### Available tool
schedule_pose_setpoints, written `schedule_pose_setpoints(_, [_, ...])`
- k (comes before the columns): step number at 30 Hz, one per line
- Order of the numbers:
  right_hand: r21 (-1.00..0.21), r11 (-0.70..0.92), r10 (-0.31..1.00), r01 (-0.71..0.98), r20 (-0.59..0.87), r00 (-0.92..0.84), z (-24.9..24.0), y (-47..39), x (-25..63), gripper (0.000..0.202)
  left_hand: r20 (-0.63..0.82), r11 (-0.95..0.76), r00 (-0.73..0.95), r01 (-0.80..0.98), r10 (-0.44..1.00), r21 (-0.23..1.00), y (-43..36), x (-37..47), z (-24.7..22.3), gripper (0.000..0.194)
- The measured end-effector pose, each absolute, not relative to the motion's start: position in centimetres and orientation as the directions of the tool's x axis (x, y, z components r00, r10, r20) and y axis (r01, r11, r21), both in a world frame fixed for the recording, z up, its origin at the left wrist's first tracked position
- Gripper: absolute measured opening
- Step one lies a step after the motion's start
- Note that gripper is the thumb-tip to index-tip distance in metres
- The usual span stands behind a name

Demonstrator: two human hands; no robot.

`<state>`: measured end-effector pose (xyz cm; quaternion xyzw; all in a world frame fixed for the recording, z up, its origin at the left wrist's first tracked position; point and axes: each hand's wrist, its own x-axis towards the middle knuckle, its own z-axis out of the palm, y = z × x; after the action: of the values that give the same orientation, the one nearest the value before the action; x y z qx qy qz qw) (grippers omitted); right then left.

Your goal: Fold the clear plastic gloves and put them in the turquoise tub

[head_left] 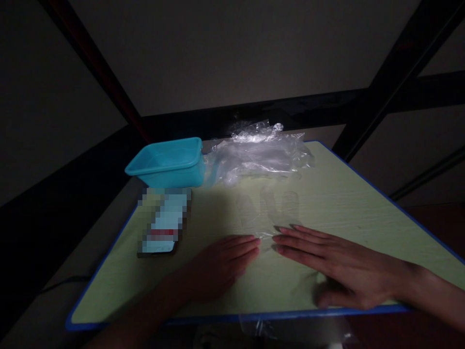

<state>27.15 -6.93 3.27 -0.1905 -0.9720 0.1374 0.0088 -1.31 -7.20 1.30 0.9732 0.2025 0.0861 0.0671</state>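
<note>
A thin clear plastic glove or film [279,206] lies flat on the pale table, with finger-like shapes pointing away from me. My left hand [227,264] rests palm down at its left side, its fingers stretched out and lying close together. From the right, my right hand [334,266] lies with its fingers extended and slightly apart, their tips on the film. A small gap separates the fingertips of the two hands. More clear plastic hangs over the table's front edge.
Crumpled clear plastic [261,152] lies at the table's back. Left of it stands a blue-green basket [174,167], with a phone [165,225], its screen pixelated, in front. The table [363,208] has a blue rim, and a dark-framed wall rises behind it.
</note>
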Motion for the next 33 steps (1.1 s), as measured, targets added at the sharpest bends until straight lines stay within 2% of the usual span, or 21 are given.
schedule_pose_setpoints(3, [-0.179, 0.914, 0.373, 0.365, 0.016, -0.928, 3.1, -7.5, 27.5, 0.072, 0.128, -0.910, 0.905, 0.385, 0.405, 0.156, -7.2, -1.3, 1.5, 0.038])
schedule_pose_setpoints(8, [0.055, 0.929, 0.354, 0.367, 0.163, -0.921, 2.6, -8.8, 28.1, 0.058, 0.151, -0.910, 0.902, 0.379, 0.403, 0.166, -7.3, -1.3, 1.5, 0.037])
schedule_pose_setpoints(13, [0.134, 0.895, 0.377, 0.426, 0.284, -0.882, 2.1, -9.9, 28.7, 0.037, 0.169, -0.906, 0.896, 0.381, 0.411, 0.187, -7.3, -1.4, 1.4, 0.038])
schedule_pose_setpoints(18, [0.115, 0.870, 0.422, 0.480, 0.332, -0.844, 2.2, -10.2, 28.7, 0.034, 0.153, -0.904, 0.896, 0.389, 0.416, 0.179, -7.3, -1.5, 1.3, 0.037])
schedule_pose_setpoints(25, [-0.019, 0.865, 0.480, 0.502, 0.327, -0.814, 1.8, -10.1, 29.0, 0.036, 0.148, -0.898, 0.897, 0.382, 0.418, 0.217, -7.2, -1.5, 1.5, 0.038])
schedule_pose_setpoints(33, [-0.198, 0.837, 0.547, 0.511, 0.258, -0.796, 2.2, -9.2, 29.4, 0.032, 0.114, -0.837, 0.879, 0.390, 0.462, 0.385, -6.6, -1.4, 2.0, 0.037])
